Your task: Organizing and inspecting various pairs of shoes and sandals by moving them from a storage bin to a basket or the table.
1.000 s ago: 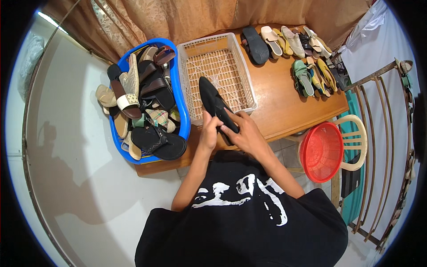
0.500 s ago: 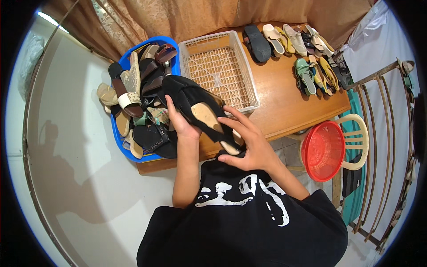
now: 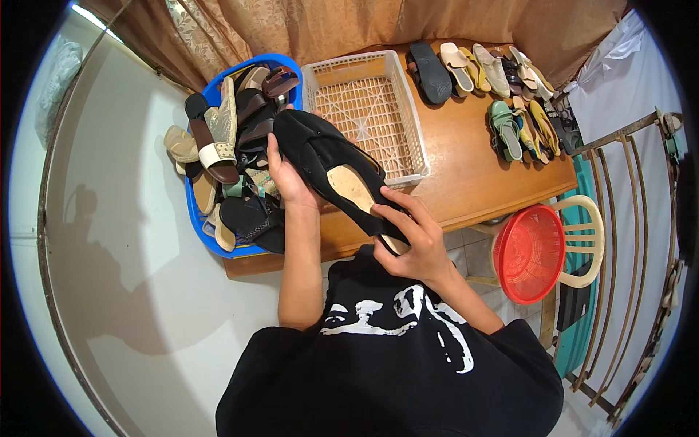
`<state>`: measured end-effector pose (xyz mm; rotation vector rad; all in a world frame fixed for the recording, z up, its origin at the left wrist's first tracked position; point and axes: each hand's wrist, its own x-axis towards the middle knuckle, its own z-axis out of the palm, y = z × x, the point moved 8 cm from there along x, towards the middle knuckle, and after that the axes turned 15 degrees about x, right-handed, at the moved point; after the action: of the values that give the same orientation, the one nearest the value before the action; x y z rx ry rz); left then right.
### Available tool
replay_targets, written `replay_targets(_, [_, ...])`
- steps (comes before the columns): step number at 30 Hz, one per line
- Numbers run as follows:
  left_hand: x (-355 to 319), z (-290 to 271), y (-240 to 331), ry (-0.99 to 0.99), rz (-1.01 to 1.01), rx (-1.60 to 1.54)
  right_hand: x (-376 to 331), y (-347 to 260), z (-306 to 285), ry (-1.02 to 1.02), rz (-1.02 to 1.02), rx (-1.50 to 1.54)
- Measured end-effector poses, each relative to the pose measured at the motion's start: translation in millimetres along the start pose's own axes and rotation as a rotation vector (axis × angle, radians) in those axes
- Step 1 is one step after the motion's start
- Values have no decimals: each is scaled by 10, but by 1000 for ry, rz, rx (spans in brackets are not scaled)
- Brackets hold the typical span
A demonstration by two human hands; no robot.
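A black flat shoe [image 3: 314,151] with a beige insole is held in front of me, its toe pointing to the upper left and its heel toward my chest. My left hand [image 3: 295,178] supports the toe half from beneath, thumb along its side. At the heel end, my right hand [image 3: 415,237] grips the shoe with fingers and thumb on its rim. To the left stands a blue basket [image 3: 195,211] heaped with assorted sandals and slippers. Just beyond the shoe lies a white plastic crate [image 3: 421,149] with a lattice bottom.
Several slippers and sandals, among them a green pair [image 3: 505,131], are lined up at the right of the wooden table [image 3: 466,171]. A red basket [image 3: 530,251] rests on a cream plastic chair [image 3: 595,237]. Farther right is a slatted rack [image 3: 610,277]; brown curtains [image 3: 349,25] hang behind.
The shoe has turned slightly and its heel end now lies more closely in my right hand, whose fingers have drawn together around it. My left hand has kept its hold.
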<state>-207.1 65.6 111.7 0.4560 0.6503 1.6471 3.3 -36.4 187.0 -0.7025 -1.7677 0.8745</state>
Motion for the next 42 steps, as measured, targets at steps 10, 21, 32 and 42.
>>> replay_targets(10, [-70,211,-269,-47,-96,85,34,29,-13,104,15,-49])
replay_targets(21, [-337,338,-600,-98,-293,203,119,44,89,169,15,-162])
replay_targets(32, [-703,231,-1168,-122,-421,246,-165,64,19,215,107,-458])
replay_targets(42, [-627,296,-1666,-223,-435,367,-890,884,-249,527,666,689])
